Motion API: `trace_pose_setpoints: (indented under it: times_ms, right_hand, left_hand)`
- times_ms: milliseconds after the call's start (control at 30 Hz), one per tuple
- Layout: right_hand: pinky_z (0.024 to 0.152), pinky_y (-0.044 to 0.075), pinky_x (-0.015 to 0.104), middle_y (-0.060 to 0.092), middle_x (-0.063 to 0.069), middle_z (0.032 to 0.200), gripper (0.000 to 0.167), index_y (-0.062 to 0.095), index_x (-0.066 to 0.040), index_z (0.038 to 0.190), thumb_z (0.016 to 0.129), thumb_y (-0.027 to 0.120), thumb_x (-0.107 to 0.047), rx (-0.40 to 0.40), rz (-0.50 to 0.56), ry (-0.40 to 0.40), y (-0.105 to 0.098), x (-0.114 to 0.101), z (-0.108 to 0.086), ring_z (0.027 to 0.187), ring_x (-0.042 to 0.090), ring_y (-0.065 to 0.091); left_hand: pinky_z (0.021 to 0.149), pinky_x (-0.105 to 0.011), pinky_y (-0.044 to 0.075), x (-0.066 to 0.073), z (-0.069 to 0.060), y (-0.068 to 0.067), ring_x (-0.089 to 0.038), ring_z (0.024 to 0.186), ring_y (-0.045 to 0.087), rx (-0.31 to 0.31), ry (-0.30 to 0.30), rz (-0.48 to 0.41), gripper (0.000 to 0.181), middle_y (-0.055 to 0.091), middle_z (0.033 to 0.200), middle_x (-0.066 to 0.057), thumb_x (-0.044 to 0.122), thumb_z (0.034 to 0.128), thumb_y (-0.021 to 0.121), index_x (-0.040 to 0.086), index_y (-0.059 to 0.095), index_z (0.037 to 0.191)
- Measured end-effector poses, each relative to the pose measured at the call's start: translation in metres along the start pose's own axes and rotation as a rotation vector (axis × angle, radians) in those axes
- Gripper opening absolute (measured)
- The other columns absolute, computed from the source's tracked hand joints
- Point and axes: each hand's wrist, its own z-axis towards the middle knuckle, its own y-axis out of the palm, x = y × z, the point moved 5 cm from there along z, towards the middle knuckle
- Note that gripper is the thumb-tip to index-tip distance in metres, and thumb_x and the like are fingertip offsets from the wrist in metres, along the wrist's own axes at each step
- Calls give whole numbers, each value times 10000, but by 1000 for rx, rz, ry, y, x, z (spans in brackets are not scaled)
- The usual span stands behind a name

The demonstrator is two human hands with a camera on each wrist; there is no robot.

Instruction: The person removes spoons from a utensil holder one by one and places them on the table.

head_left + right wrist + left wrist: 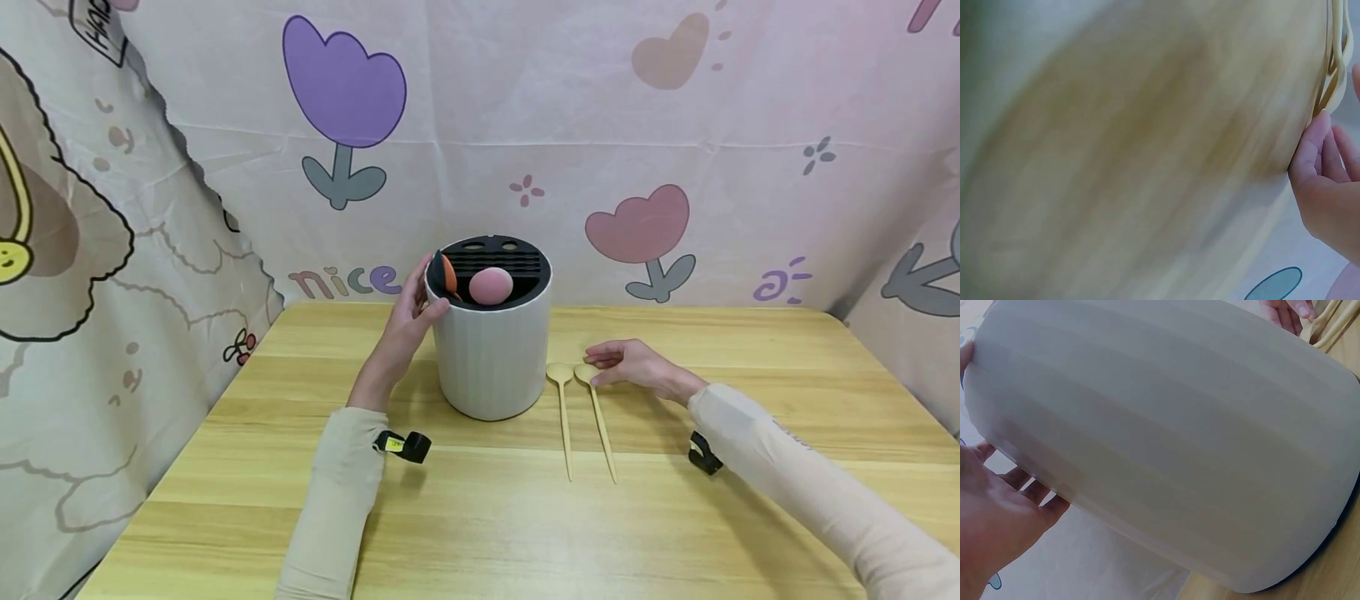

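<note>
A white ribbed container [491, 358] with a black slotted top stands upright on the table. My left hand [401, 333] holds its upper left side, thumb at the front rim; in the left wrist view, that hand's fingers [1038, 490] lie against the white wall [1166, 437]. Two pale yellow spoons lie right of the container, bowls away from me. At the bowl of the right spoon [600, 421] is my right hand [637, 367], thumb and fingertips pinching its edge; the left spoon [564, 417] lies beside it, untouched. The right wrist view shows my right hand [1329, 181] at a spoon bowl [1334, 90].
In the container's top sit a pink egg-shaped item [491, 286] and an orange and dark green item [447, 273] near the left rim. The wooden table [480, 517] ends at the back against a patterned cloth [487, 100]. More cloth hangs at both sides.
</note>
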Motion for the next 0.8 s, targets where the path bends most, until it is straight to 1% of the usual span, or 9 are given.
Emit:
trace_pose_setpoints:
  times_ms: [100,200,267,400,500,600,633,800]
  right_hand:
    - [906,491,279,496,267,1353,590,438,120,1371,870,695,-55,-11,13,13,0,1,1,1196,330,514]
    - [890,499,290,478,270,1371,530,439,115,1372,929,630,-103,-15,29,30,0,0,0,1159,274,538]
    - [888,498,296,466,274,1380,498,434,116,1374,958,582,-115,-7,43,43,-2,-1,-1,1143,260,539]
    - [910,483,311,446,283,1390,475,414,122,1382,979,521,-106,31,68,43,-6,-5,-3,1194,313,500]
    - [973,449,379,427,284,1407,473,403,121,1390,987,501,-106,59,101,19,-6,-11,-7,1260,368,448]
    - [1007,418,431,410,277,1427,481,405,124,1389,993,507,-129,84,131,-30,-4,-22,-13,1294,378,411]
    - [1010,415,429,416,269,1427,483,412,123,1386,993,513,-139,93,136,-47,-2,-27,-16,1299,372,407]
    - [967,451,330,492,207,1390,462,478,85,1359,990,546,-184,118,135,-129,3,-52,-29,1284,323,440]
  left_hand:
    - [1144,-506,132,0,0,0,-182,1447,157,-2,6,-1,852,199,1585,-9,476,855,594,238,177,1558]
    - [1144,-511,128,0,0,-1,-179,1446,159,-3,12,1,851,204,1583,-9,482,856,594,232,182,1557]
    - [1145,-513,121,0,0,-1,-180,1446,157,-7,16,2,846,204,1583,-12,482,862,592,224,183,1557]
    - [1144,-511,130,0,0,0,-179,1444,164,-9,16,1,846,210,1581,-13,481,861,596,225,188,1556]
    - [1142,-509,140,0,0,-1,-181,1443,170,-10,11,-1,867,215,1579,-14,514,852,607,228,187,1555]
    - [1142,-515,134,0,1,0,-183,1443,171,-13,14,0,876,217,1578,-16,526,850,610,226,186,1556]
    - [1143,-514,132,0,1,0,-186,1444,168,-13,15,1,882,215,1579,-17,533,847,613,225,186,1556]
    - [1143,-507,138,-1,1,-1,-186,1446,162,-5,3,3,866,204,1581,-4,520,852,605,238,186,1556]
